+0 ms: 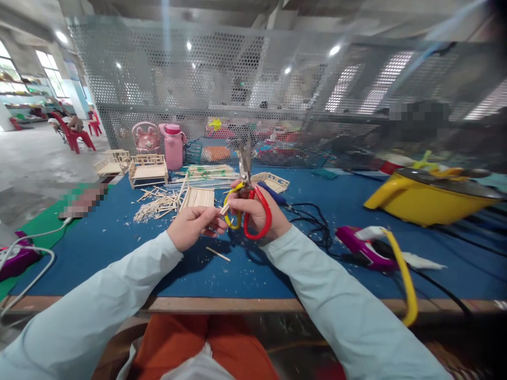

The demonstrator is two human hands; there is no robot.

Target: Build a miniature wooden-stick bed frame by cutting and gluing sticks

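My right hand (259,211) is closed around a pair of scissors (245,169) with one red and one yellow handle loop, blades pointing up and away. Close beside it, my left hand (197,226) pinches short pale wooden sticks (225,209), whose other ends reach the right fingertips. A single loose stick (217,254) lies on the blue mat below the hands. Just behind my left hand rests a flat panel of sticks (198,197), with a heap of short stick pieces (156,207) to its left.
Small stick-built furniture models (148,170) stand at the back left near a pink bottle (173,148). A purple glue gun (366,248) with cables and a yellow pot (431,198) occupy the right side. A perforated metal screen (222,79) rises behind the table.
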